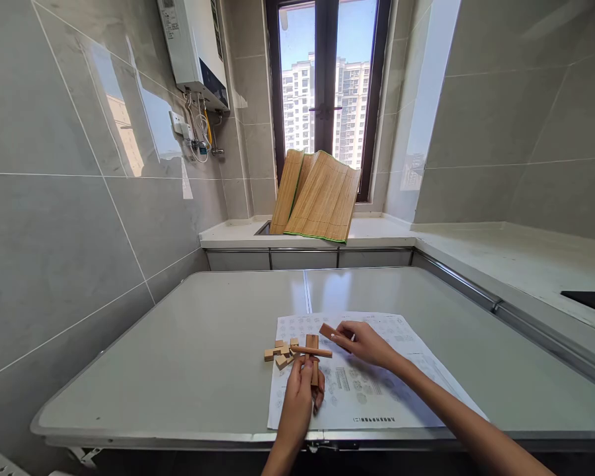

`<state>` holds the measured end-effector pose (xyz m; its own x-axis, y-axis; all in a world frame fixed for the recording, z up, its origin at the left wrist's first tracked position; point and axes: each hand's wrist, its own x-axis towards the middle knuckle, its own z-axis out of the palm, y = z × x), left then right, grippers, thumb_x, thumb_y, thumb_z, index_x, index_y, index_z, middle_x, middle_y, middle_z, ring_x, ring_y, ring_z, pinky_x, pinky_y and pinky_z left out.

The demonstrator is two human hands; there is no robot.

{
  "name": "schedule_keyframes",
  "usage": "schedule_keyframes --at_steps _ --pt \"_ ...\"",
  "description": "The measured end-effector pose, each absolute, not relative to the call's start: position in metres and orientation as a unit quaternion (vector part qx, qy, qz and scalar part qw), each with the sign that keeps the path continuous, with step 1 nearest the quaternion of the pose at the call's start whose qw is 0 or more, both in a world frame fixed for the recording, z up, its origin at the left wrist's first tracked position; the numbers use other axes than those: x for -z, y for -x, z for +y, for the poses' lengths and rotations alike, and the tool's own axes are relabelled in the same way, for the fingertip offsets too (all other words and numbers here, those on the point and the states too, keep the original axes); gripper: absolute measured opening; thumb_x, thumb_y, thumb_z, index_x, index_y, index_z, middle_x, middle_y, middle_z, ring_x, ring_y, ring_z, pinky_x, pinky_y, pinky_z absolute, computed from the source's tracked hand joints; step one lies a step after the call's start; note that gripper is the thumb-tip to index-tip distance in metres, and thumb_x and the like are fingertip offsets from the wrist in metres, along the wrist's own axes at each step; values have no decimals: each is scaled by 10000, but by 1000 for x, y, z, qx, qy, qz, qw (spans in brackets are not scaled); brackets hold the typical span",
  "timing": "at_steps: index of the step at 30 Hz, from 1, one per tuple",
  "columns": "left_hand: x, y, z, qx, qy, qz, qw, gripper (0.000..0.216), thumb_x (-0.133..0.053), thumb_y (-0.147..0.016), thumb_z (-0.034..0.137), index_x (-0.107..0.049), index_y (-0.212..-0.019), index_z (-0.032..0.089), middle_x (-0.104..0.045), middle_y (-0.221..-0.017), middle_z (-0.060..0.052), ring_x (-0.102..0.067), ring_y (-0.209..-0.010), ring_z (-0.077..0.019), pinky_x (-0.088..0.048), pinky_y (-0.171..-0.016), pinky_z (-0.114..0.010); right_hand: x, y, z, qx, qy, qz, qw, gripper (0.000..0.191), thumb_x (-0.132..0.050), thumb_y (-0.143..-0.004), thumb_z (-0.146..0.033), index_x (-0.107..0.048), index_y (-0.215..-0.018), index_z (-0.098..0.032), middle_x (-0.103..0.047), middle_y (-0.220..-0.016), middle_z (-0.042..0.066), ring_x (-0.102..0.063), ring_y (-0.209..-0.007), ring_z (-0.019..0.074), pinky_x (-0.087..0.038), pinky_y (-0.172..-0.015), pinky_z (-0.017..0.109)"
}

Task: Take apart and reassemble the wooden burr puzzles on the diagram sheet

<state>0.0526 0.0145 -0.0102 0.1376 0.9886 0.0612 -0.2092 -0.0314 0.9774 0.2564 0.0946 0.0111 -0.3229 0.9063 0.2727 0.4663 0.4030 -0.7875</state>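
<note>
My left hand (pixel 303 387) is closed around a few wooden puzzle pieces (pixel 312 342) that stand crossed together. One slim bar (pixel 320 352) lies sideways across an upright piece. In my right hand (pixel 359 340), pinched between thumb and fingers, is a separate wooden strip (pixel 336 336), tilted and apart from the left hand's pieces. Beside the left hand sits a small heap of notched wooden blocks (pixel 281 354). Both hands are over a large printed sheet (pixel 391 390) with small diagrams. The left fingers partly hide how their pieces join.
The pale folding table (pixel 178 357) has a seam down its middle. Behind it, a bamboo mat (pixel 322 198) leans near the window on a white counter (pixel 377 229). Another counter (pixel 525 264) runs along the right. A water heater (pixel 196 53) hangs at upper left.
</note>
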Motion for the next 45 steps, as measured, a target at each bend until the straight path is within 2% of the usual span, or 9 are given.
schedule_keyframes --at_steps 3,7,11,17,21,24,26,32,45 --pt "11 -52 15 -529 -487 388 576 448 -495 -908 639 -521 -974 196 -534 -640 65 -383 -408 -55 -291 -414 -192 -21 -251 82 -368 436 -717 400 463 -502 -934 -580 -610 -1156 -188 -674 -775 11 -678 -665 187 -554 -555 302" --pt "13 -51 18 -543 -465 375 590 470 -515 -882 661 -524 -942 195 -530 -620 62 -382 -410 -59 -296 -402 -186 -32 -251 68 -495 378 -649 437 600 -611 -889 -557 -454 -1377 -246 -665 -1055 52 -744 -806 219 -637 -666 383" --pt "13 -51 19 -552 -449 374 595 473 -548 -860 662 -529 -897 192 -528 -615 57 -364 -409 -53 -294 -394 -180 -43 -250 57 -572 353 -563 480 593 -710 -814 -568 -537 -1287 -255 -649 -1141 67 -756 -843 246 -629 -767 436" --pt "8 -51 16 -575 -417 365 601 449 -565 -872 629 -538 -887 181 -513 -598 54 -351 -425 -55 -285 -410 -174 -60 -241 40 -536 359 -543 537 411 -696 -826 -591 -673 -933 -195 -695 -910 55 -705 -969 279 -538 -931 451" --pt "6 -50 15 -579 -404 368 605 448 -590 -859 630 -535 -839 186 -504 -599 56 -342 -435 -52 -291 -418 -171 -62 -234 29 -530 378 -525 548 350 -682 -852 -558 -658 -839 -210 -654 -847 22 -617 -824 189 -514 -796 323" --pt "5 -49 14 -581 -401 369 604 459 -606 -849 637 -531 -801 187 -487 -582 59 -339 -440 -51 -295 -422 -166 -56 -229 24 -596 352 -478 540 334 -683 -866 -541 -639 -869 -210 -547 -690 -39 -455 -565 96 -386 -545 235" --pt "4 -50 14 -584 -391 371 607 484 -622 -828 655 -516 -754 189 -451 -548 67 -328 -434 -52 -285 -414 -164 -51 -224 21 -621 329 -465 538 344 -680 -871 -543 -628 -893 -204 -508 -648 -54 -392 -501 73 -299 -484 227" --pt "4 -51 14 -575 -361 376 631 551 -653 -765 707 -462 -667 200 -355 -486 98 -246 -400 -36 -245 -395 -157 -35 -208 11 -619 294 -513 518 364 -633 -909 -543 -605 -1000 -192 -653 -797 21 -545 -555 110 -340 -509 249" --pt "7 -48 16 -588 -335 348 649 536 -689 -749 684 -492 -681 191 -327 -480 110 -231 -409 -36 -246 -404 -159 -2 -183 10 -666 269 -436 543 433 -681 -883 -517 -515 -1176 -246 -666 -873 12 -605 -575 112 -336 -500 221"
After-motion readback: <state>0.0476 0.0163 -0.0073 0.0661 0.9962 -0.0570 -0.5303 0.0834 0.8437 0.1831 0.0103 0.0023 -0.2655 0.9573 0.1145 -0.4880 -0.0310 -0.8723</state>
